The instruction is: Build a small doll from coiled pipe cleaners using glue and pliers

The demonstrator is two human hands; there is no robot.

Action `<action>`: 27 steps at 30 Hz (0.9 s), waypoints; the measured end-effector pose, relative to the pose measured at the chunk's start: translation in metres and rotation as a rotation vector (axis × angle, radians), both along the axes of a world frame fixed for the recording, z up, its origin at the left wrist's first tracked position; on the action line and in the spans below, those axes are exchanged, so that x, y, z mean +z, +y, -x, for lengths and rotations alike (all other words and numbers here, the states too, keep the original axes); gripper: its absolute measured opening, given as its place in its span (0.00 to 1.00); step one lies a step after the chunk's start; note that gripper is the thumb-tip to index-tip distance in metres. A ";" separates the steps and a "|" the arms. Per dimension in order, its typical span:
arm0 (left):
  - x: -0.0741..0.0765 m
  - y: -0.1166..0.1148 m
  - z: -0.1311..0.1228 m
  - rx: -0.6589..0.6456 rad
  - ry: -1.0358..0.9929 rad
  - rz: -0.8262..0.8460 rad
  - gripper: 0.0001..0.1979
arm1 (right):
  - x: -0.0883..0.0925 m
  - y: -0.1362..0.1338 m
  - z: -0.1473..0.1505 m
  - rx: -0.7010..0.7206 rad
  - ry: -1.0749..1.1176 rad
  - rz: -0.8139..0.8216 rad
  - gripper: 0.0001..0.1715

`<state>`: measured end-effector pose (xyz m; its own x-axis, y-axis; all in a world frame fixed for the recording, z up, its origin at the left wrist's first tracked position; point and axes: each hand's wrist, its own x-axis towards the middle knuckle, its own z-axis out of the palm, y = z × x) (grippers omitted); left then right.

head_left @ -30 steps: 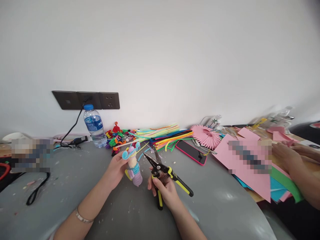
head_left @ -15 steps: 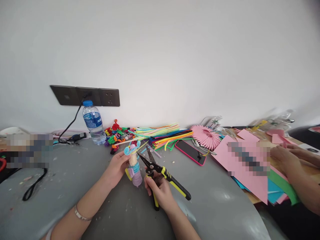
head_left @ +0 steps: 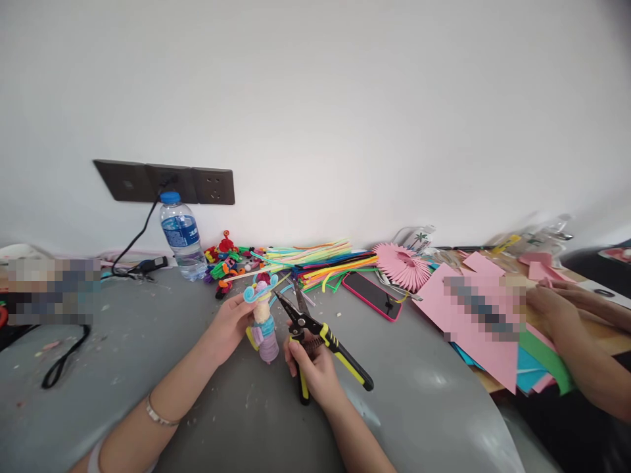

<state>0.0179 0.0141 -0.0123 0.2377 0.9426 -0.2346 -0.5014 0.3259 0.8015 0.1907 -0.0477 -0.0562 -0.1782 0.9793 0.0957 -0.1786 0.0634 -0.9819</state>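
My left hand [head_left: 231,325] pinches the upper part of a small pipe-cleaner figure [head_left: 265,328], which has a light-blue curled top, a cream middle, a blue band and a lilac lower end. Just right of it, my right hand [head_left: 313,368] is wrapped round the handles of black and yellow pliers-like cutters [head_left: 302,323]. Their jaws are spread and point up and away, close to the figure's top. A thin yellowish stem sticks out from the top toward the jaws; whether they touch is too small to tell.
Behind lie colourful pipe cleaners [head_left: 330,263], small fuzzy figures [head_left: 229,263] and a water bottle [head_left: 182,238]. A phone [head_left: 372,295] and a pink paper fan [head_left: 401,266] are to the right. Another person's hands [head_left: 555,305] are by pink paper [head_left: 444,309] at far right.
The whole view has shifted slightly. The cutters' jaws have moved a little away from the figure's top, and the figure remains in my left hand.
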 end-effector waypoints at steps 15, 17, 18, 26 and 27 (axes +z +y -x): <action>0.002 -0.002 -0.001 -0.013 -0.013 -0.013 0.18 | 0.002 -0.002 0.000 0.013 0.002 0.000 0.32; 0.002 -0.002 -0.001 -0.009 -0.008 -0.012 0.19 | 0.002 -0.002 0.001 0.012 0.001 0.004 0.32; 0.001 -0.002 -0.001 -0.009 -0.006 -0.011 0.19 | 0.002 -0.002 0.001 0.013 -0.002 0.007 0.32; -0.002 -0.002 0.001 -0.036 0.003 -0.031 0.18 | 0.003 -0.002 0.001 0.031 -0.026 0.001 0.32; -0.002 -0.002 0.001 -0.037 0.006 -0.036 0.17 | 0.003 -0.002 0.001 0.038 -0.023 0.000 0.31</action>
